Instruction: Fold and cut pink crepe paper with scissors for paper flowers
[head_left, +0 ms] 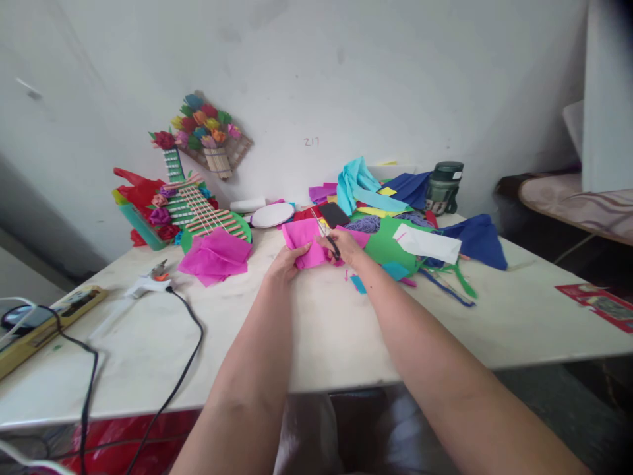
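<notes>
My left hand (pixel 285 264) pinches the near left edge of a folded pink felt piece (pixel 305 241), holding it just above the white table (pixel 316 330). My right hand (pixel 346 247) is closed round the dark handles of a pair of scissors (pixel 326 239), whose blades point up and left across the pink piece. A stack of pink felt squares (pixel 216 257) lies to the left of my hands. A green felt sheet (pixel 390 247) lies right beside my right hand.
A heap of coloured felt scraps (pixel 368 191), a black phone (pixel 334 214), a white plate (pixel 272 215) and a green flask (pixel 443 187) sit at the back. A glue gun (pixel 148 284) with black cord lies left. Craft pieces with paper flowers (pixel 198 198) lean on the wall.
</notes>
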`<action>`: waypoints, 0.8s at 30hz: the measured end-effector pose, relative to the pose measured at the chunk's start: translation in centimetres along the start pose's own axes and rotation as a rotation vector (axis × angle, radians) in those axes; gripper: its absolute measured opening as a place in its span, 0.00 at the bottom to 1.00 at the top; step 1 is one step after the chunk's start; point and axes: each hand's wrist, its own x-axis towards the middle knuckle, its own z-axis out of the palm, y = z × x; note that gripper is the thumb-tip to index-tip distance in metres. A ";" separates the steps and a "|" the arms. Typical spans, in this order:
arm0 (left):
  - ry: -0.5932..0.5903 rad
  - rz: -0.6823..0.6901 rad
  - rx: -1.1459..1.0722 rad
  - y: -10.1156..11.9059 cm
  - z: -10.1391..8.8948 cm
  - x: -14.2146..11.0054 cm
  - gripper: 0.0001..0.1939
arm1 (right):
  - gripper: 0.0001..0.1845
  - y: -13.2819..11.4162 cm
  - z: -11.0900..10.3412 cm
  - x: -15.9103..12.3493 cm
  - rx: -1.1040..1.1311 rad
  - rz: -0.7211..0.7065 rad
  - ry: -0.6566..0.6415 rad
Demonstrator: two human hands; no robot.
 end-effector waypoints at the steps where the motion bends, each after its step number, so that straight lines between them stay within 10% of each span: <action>1: -0.010 -0.003 0.004 0.0 0.1 -0.1 0.16 | 0.22 -0.2 -0.1 -0.2 0.037 0.002 -0.024; 9: 0.063 0.037 -0.016 -0.1 -0.3 0.3 0.18 | 0.21 0.0 -0.7 0.0 0.071 0.051 0.038; 15: 0.183 0.130 -0.052 -0.1 -0.6 0.8 0.19 | 0.21 0.5 -1.1 0.1 -0.571 0.018 0.210; 24: 0.221 0.176 -0.140 -0.1 -0.8 0.9 0.16 | 0.21 -0.3 -0.3 -0.4 -0.888 0.019 0.036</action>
